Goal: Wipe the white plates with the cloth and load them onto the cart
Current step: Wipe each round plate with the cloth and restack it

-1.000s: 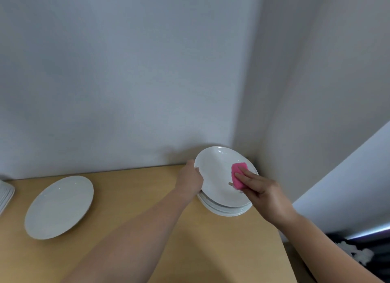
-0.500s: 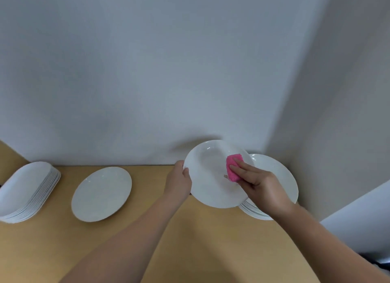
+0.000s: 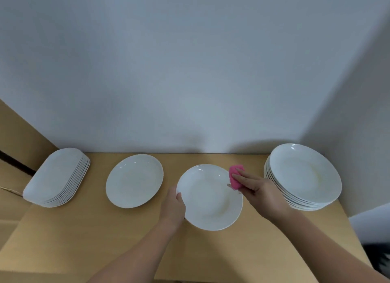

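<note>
A round white plate (image 3: 210, 198) is held over the middle of the bench (image 3: 95, 236), face up and tipped slightly toward the camera; being round, it has no long axis. The left hand (image 3: 174, 206) grasps its left rim, thumb on top. The right hand (image 3: 260, 191) lays straight fingers (image 3: 242, 177) on a pink cloth (image 3: 236, 177), pressing it lengthwise along the far right rim. A plate stack (image 3: 304, 177) stands to the right, a single plate (image 3: 134, 181) and oblong dishes (image 3: 57, 177) to the left.
</note>
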Demonstrator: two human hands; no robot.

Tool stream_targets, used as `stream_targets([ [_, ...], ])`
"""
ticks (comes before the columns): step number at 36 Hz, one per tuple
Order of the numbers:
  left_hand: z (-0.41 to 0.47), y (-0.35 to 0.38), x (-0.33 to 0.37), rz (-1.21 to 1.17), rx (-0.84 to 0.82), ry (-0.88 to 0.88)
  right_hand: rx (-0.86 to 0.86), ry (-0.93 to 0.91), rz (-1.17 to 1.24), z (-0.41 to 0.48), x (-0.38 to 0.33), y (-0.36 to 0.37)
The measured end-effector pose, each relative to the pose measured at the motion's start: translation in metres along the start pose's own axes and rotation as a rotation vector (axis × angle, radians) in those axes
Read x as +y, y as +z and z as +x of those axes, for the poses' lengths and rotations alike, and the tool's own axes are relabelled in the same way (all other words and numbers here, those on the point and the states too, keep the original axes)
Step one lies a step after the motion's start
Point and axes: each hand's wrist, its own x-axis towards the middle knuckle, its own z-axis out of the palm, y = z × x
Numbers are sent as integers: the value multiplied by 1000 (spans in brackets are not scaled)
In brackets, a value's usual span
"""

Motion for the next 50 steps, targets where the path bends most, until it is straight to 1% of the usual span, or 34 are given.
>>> stream_targets([
  [7,6,6,-16,20,-39,-17,2,78,25,-9,16,8],
  [10,8,12,-18,27,-50,-30,-48,113,14,-10,21,14],
  [14,7,17,-18,20,-64,-56,-144,116,-30,-4,23,23],
  [17,9,19,-17,22,-96,-90,-204,80,-82,6,24,32],
  [23,9,13,-19,23,-193,-162,-291,-64,-222,29,24,60],
  [26,7,11,-17,-4,-214,-203,-377,-130,-327,40,27,81],
  [28,7,9,-14,-35,-230,-221,-476,-76,-417,42,31,96],
  [30,6,6,-12,-79,-259,-237,-577,50,-461,39,31,109],
  [32,6,3,-9,-124,-291,-251,-631,122,-496,33,28,121],
  [37,4,-1,-6,-218,-347,-258,-635,260,-542,31,22,135],
  [39,5,-1,-7,-239,-357,-269,-640,287,-541,34,20,141],
  [46,7,-2,-13,-296,-390,-325,-545,237,-497,36,15,163],
  [50,8,-2,-16,-330,-402,-350,-551,159,-462,34,15,168],
])
